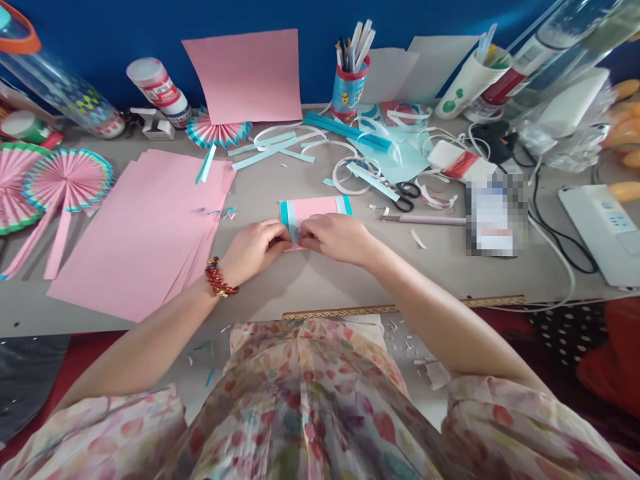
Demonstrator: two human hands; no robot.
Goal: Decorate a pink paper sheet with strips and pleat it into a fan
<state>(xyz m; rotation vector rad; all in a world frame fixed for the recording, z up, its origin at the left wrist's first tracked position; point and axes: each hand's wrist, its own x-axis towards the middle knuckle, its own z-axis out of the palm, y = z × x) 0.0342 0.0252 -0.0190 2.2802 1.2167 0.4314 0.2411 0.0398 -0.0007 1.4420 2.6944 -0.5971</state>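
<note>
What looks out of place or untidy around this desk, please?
Small paper scraps are scattered below the front edge of the desk, as if fallen, and loose strips lie tangled farther back on it; both look untidy. The pink-and-blue paper at the left hand and right hand, partly covered, shows no clear damage.

A pale, petal-printed garment with 2 loose sleeves is worn with a red beaded bracelet.

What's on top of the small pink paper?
The pink paper has blue strips at both sides; your left hand and right hand partly cover its near side, hiding what's there.
</note>
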